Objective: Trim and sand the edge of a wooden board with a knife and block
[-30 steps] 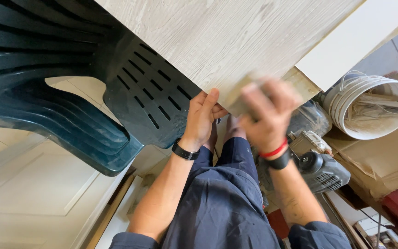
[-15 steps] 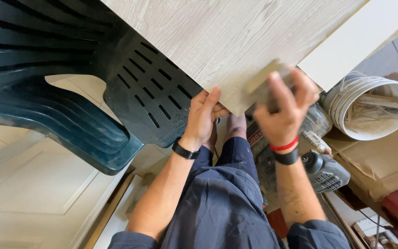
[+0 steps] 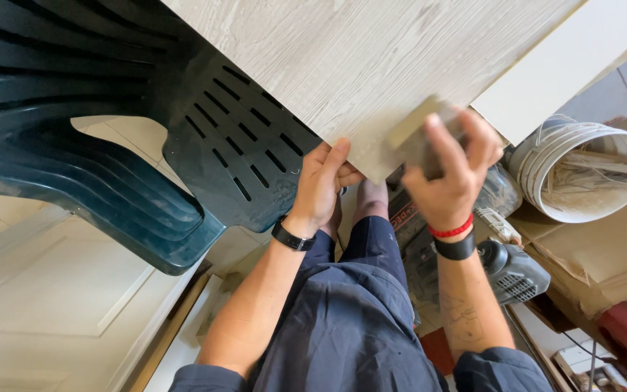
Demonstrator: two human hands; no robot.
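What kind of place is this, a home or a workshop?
Probably a home under renovation or a makeshift carpentry spot. A wood-grain board rests on stacked plastic chairs; a power tool lies on the floor by a dirty white bucket and cardboard.

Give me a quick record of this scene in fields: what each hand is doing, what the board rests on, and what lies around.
Left hand: grips the near edge of the wood-grain board, thumb on top
Right hand: holds a small tan block at the board's corner
Support: the board lies over stacked dark green plastic chairs
Nearby: white bucket on the right, power tool on the floor below
Wrists: black bands on both, a red one on the right
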